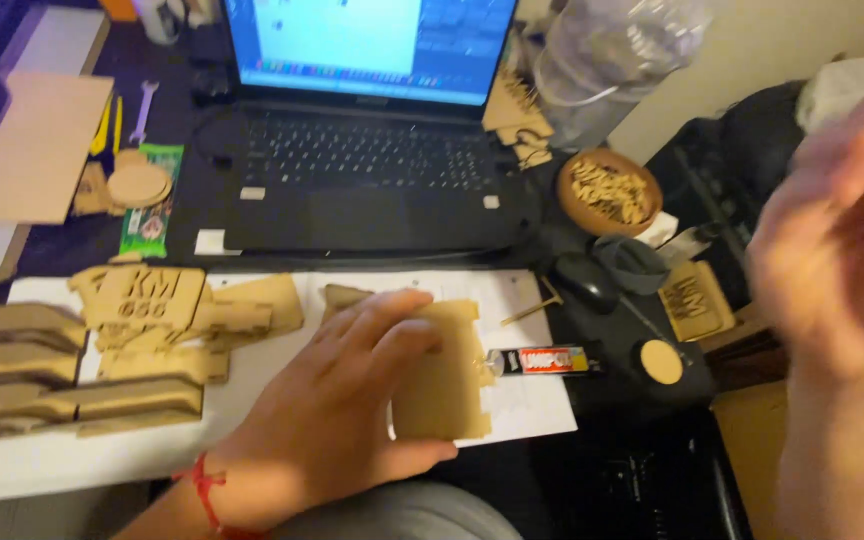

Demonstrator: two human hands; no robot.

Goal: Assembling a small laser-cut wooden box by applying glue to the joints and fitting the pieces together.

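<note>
Now the left hand [327,410] grips a flat wooden piece [442,385] over the white paper [532,400], while the right hand [837,260], open and empty, is lifted, blurry, far right.

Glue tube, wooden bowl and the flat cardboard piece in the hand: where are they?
Glue tube [542,361]: head view, middle of its body.
Wooden bowl [569,197]: head view, its left rim.
Cardboard piece [447,385]: head view, bare face right of the left hand [337,400] gripping it.

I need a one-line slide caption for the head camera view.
Left hand holds a cut cardboard panel over white paper; right hand raised, blurred.
</note>
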